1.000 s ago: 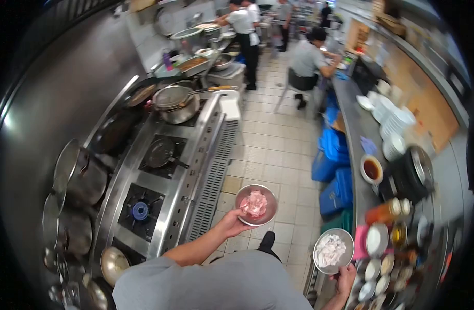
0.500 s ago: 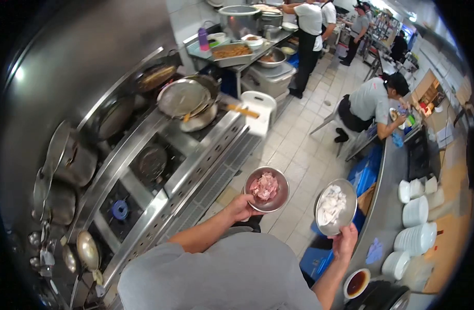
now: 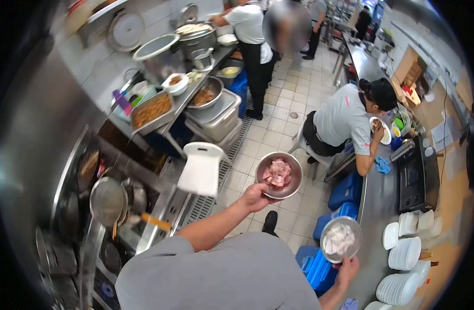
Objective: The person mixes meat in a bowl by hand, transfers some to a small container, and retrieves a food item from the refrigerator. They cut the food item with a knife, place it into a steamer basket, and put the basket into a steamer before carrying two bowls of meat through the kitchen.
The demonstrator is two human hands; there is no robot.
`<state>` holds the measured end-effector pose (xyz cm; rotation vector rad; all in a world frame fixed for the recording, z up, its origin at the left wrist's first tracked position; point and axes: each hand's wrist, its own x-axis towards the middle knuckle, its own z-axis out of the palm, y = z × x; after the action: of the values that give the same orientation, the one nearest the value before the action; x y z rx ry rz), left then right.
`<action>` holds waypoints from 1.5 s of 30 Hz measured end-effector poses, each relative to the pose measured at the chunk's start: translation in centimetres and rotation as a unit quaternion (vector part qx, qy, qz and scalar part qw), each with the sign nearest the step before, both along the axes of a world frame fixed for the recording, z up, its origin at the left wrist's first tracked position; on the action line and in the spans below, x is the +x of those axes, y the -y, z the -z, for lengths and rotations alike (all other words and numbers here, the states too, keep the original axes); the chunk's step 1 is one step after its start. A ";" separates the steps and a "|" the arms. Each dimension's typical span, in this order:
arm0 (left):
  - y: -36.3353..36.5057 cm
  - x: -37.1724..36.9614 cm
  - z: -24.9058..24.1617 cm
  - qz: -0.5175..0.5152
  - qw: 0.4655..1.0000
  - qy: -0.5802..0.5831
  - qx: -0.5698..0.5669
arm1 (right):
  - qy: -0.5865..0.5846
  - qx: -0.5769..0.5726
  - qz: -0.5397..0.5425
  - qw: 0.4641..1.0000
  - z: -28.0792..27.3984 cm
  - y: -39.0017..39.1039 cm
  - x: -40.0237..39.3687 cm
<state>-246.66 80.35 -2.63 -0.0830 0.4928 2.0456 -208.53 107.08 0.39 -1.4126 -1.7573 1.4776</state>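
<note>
My left hand [image 3: 254,197] grips the near-left rim of a metal bowl [image 3: 295,187], thumb on the inside. Pieces of raw pink meat [image 3: 278,173] lie in that bowl. Lower and to the right, my right hand [image 3: 347,271] is closed on the near edge of a second metal bowl [image 3: 354,251]. White, pale pieces of food [image 3: 339,238] fill its middle. Both bowls are held up in front of me, over the tiled floor and the blue containers.
A white chair [image 3: 200,169] stands ahead to the left, beside the stove with its strainer [image 3: 107,200]. At the right counter [image 3: 368,227] a person [image 3: 337,121] sits over a plate. Blue containers [image 3: 345,194] line the counter's base; stacked white bowls [image 3: 405,254] stand on it. Another person [image 3: 247,31] works at the back.
I have moved forward along the aisle, and the chair, back table and seated person appear nearer. Both hands still hold their bowls; the right one sits lower in view.
</note>
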 end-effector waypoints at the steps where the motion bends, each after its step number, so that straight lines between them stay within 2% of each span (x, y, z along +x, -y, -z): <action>1: -1.1 -3.4 1.1 -0.010 0.999 -0.007 -0.030 | -0.004 -0.035 -0.031 0.999 -2.1 -1.1 -4.6; 3: -3.6 -7.8 0.7 -0.011 0.997 -0.002 -0.073 | 0.005 -0.015 -0.070 0.997 -2.9 -4.1 -13.2; 4: -4.6 -10.7 -0.9 -0.022 0.997 -0.001 -0.081 | -0.008 -0.026 -0.083 0.996 -3.2 -5.6 -17.5; 8: -7.5 -21.9 -1.4 -0.065 0.993 -0.015 -0.102 | -0.085 -0.106 -0.166 0.977 -5.6 -10.5 -35.4; 10: -8.4 -28.0 -1.3 -0.079 0.987 -0.028 -0.138 | -0.126 -0.121 -0.198 0.964 -4.1 -12.7 -43.8; 13: -10.8 -38.2 0.3 -0.082 0.988 -0.058 -0.119 | -0.183 -0.162 -0.208 0.947 -4.7 -15.5 -55.3; 18: -16.6 -56.9 2.2 -0.006 0.992 -0.057 -0.109 | -0.244 -0.211 -0.129 0.938 -3.0 -19.5 -69.5; 21: -24.3 -67.3 -0.1 0.041 0.991 -0.072 -0.107 | -0.193 -0.150 -0.052 0.968 -3.8 -22.3 -76.8; 24: -32.6 -74.9 -2.0 0.084 0.988 -0.069 -0.113 | -0.166 -0.135 -0.009 0.977 -3.3 -24.8 -80.5; 26: -38.6 -80.4 -1.3 0.118 0.983 -0.092 -0.105 | -0.169 -0.129 0.015 0.977 -4.6 -26.5 -83.4; 28: -45.4 -84.5 -3.1 0.125 0.984 -0.088 -0.088 | -0.196 -0.140 0.099 0.966 -5.6 -29.0 -87.5; 31: -54.6 -90.7 -4.6 0.146 0.984 -0.077 -0.065 | -0.191 -0.134 0.133 0.963 -6.0 -34.4 -94.1; 33: -60.1 -95.6 -4.4 0.180 0.980 -0.075 -0.048 | -0.197 -0.128 0.108 0.966 -3.7 -40.0 -98.7; 35: -64.8 -100.2 -3.8 0.165 0.981 -0.063 -0.075 | -0.204 -0.124 0.095 0.966 -2.3 -45.7 -103.9; 38: -72.5 -107.8 -4.6 0.138 0.985 -0.070 -0.071 | -0.184 -0.108 0.060 0.975 -3.4 -54.6 -113.0; 40: -76.6 -112.4 -5.0 0.115 0.988 -0.058 -0.081 | -0.155 -0.092 0.017 0.984 -6.2 -60.5 -119.2; 45: -88.1 -125.8 -4.0 0.027 0.996 -0.052 -0.064 | -0.239 -0.124 -0.050 0.962 -8.6 -73.4 -132.5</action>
<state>-372.50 168.44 1.32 -0.0393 0.6840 1.9714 -340.99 180.45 8.97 -0.9664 -1.3927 1.9514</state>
